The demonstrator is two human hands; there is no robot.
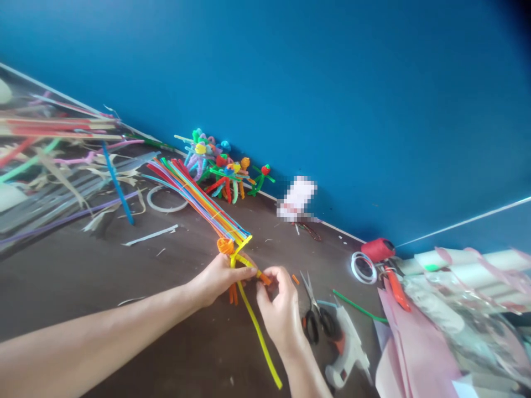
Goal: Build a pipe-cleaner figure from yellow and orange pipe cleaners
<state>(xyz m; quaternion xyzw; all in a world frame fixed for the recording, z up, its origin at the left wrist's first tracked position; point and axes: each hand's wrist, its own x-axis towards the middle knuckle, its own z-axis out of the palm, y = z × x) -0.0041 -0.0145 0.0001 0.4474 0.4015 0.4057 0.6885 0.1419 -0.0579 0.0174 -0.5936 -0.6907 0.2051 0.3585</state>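
The left hand (219,281) pinches an orange-headed pipe-cleaner figure (242,258) wrapped in yellow. The right hand (282,309) holds its orange arm tip (265,278). Scissors (316,309) lie nearby on the desk (178,354)

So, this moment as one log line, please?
left hand: holding pipe-cleaner figure | right hand: at its orange end | scissors: beside glue gun

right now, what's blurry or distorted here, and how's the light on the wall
Head view: strips at far left smear and stretch; left hand, right hand and scissors look clearer; a pale item by the wall is pixelated; the wall darkens toward the upper right corner.
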